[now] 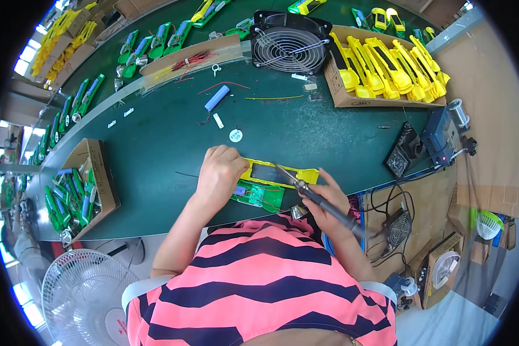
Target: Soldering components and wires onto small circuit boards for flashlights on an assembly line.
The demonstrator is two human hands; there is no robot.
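Observation:
My left hand [220, 173] is closed at the left end of a yellow plastic casing [307, 175]; whatever its fingertips pinch is hidden behind them. The casing is long and narrow with a dark opening. In my right hand [335, 203] is a soldering iron [328, 209], its metal tip pointing up and left over the casing. Just nearer to me lies a green housing [274, 199] holding a circuit board [252, 195] and thin red wires. A shiny lamp reflector [297, 211] sits beside it, near my right hand.
A cardboard box [380, 101] of yellow casings stands far right, beside a black fan [289, 49]. Another box [101, 173] with green assemblies is at left. A blue cylindrical cell [217, 98] lies mid-table. A blue soldering station [441, 137] and cables are at right.

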